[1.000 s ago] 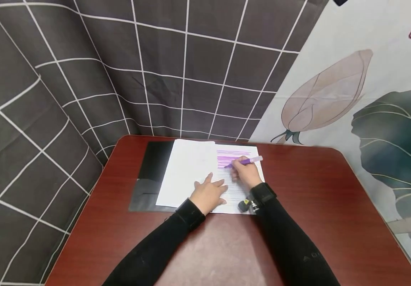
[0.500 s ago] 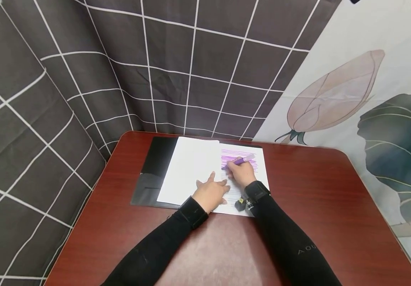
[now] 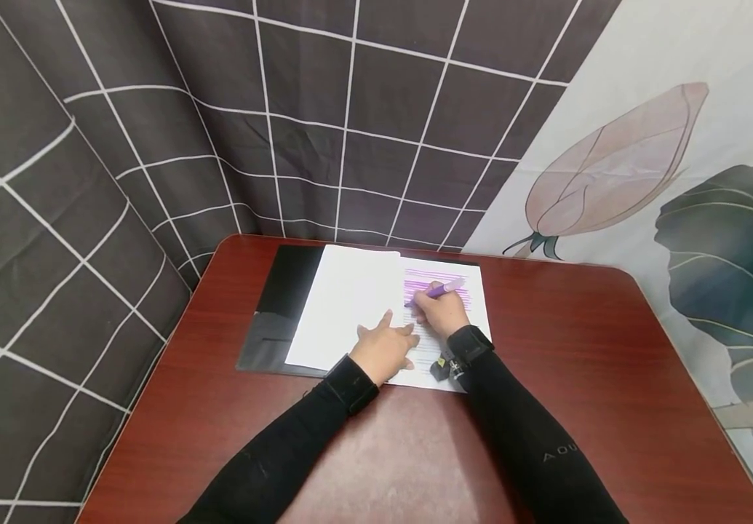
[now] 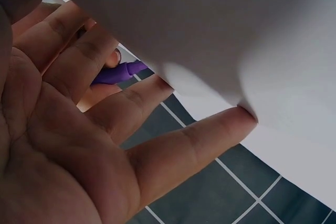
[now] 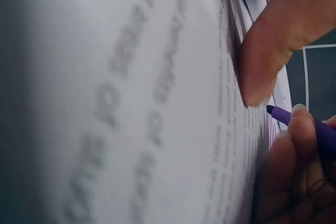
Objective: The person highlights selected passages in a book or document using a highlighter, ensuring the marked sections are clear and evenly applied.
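Observation:
In the head view, my right hand [image 3: 443,314] pinches a purple marker [image 3: 443,290], its tip low at the left side of a printed sheet [image 3: 425,372]. Purple strokes [image 3: 430,276] run across the lines in that sheet's upper part. The right wrist view shows the marker's dark tip [image 5: 270,109] close to the paper. With fingers spread, my left hand [image 3: 381,351] rests where the turned-over white pages [image 3: 350,306] meet the printed sheet. In the left wrist view its straight fingers [image 4: 194,142] touch the paper, and part of the marker [image 4: 115,73] shows behind them.
A black folder [image 3: 271,342] lies under the pages on the reddish-brown table [image 3: 572,349]. A dark grid-patterned cloth [image 3: 383,109] hangs behind and to the left, a white floral one [image 3: 599,218] to the right. A small dark device [image 3: 440,370] sits at my right wrist.
My right hand has moved left with the marker, bringing its tip to the sheet's left margin. The left hand stays on the pages. The head view has shifted a little.

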`<action>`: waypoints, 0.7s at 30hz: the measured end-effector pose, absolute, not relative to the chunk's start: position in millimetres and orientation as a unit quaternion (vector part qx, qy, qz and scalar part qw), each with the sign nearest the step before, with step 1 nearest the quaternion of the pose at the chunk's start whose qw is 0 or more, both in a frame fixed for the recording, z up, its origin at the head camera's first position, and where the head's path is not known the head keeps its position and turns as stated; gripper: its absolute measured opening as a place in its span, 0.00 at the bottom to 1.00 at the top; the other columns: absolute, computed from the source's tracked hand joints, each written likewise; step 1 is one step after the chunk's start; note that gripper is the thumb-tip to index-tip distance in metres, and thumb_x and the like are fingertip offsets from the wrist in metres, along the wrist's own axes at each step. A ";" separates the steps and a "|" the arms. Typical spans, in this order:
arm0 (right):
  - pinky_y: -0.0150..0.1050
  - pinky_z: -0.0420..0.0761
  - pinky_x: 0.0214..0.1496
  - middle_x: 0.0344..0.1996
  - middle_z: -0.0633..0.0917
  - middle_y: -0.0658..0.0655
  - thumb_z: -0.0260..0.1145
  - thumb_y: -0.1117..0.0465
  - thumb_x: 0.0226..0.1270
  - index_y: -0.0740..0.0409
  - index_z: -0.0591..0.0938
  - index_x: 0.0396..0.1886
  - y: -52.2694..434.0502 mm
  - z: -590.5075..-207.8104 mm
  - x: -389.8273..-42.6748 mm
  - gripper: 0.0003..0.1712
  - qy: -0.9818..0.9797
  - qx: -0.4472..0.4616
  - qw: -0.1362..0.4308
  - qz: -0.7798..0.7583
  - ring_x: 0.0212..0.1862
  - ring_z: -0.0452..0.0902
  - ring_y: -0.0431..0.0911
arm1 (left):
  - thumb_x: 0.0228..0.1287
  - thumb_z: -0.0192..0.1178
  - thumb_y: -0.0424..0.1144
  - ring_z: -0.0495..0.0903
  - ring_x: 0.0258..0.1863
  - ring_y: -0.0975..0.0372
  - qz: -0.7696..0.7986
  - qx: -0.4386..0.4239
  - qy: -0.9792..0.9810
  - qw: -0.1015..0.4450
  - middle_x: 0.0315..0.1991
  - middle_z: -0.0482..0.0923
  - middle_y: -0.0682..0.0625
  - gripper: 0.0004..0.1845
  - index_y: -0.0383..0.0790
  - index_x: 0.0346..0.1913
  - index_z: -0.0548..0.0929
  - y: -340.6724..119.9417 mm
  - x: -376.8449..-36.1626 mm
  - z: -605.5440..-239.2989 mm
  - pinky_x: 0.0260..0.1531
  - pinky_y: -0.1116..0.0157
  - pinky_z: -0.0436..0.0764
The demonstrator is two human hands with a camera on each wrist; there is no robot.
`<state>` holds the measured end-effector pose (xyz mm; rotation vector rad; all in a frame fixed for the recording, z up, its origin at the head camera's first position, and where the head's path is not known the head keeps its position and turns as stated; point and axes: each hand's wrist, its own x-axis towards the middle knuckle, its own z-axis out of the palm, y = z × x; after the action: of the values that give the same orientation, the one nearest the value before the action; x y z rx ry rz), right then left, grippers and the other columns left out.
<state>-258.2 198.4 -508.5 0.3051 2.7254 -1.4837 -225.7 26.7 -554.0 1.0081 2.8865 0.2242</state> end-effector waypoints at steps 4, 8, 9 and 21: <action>0.33 0.77 0.35 0.21 0.84 0.46 0.66 0.57 0.78 0.53 0.80 0.31 201.4 -505.4 -256.8 0.12 0.875 0.093 0.011 -0.475 0.26 0.80 0.40 | 0.70 0.75 0.61 0.67 0.89 0.39 0.070 0.326 0.942 0.036 0.83 0.77 0.59 0.34 0.62 0.78 0.85 27.7 -226.1 -555.1 0.60 0.18 0.82; 0.30 0.79 0.34 0.22 0.85 0.45 0.65 0.58 0.79 0.53 0.79 0.31 205.3 -505.1 -255.7 0.12 0.869 0.104 0.019 -0.483 0.25 0.82 0.38 | 0.70 0.76 0.61 0.67 0.89 0.39 0.069 0.324 0.943 0.036 0.83 0.77 0.60 0.34 0.62 0.77 0.85 27.7 -225.1 -554.9 0.60 0.18 0.81; 0.30 0.79 0.33 0.22 0.85 0.45 0.66 0.58 0.79 0.53 0.79 0.31 206.4 -505.3 -255.3 0.12 0.867 0.108 0.019 -0.485 0.25 0.82 0.37 | 0.70 0.76 0.61 0.66 0.89 0.39 0.070 0.325 0.942 0.036 0.83 0.77 0.60 0.34 0.62 0.77 0.85 27.5 -224.7 -554.5 0.60 0.18 0.81; 0.27 0.84 0.30 0.22 0.86 0.46 0.65 0.59 0.78 0.54 0.78 0.31 216.4 -504.4 -252.3 0.12 0.861 0.124 0.009 -0.494 0.24 0.82 0.37 | 0.70 0.75 0.62 0.66 0.90 0.41 0.067 0.320 0.945 0.034 0.83 0.77 0.60 0.35 0.63 0.78 0.84 27.7 -227.8 -560.8 0.62 0.20 0.82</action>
<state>-252.3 216.4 -504.4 0.3877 2.6884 -1.5430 -227.8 27.7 -560.8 0.9833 2.9043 0.2047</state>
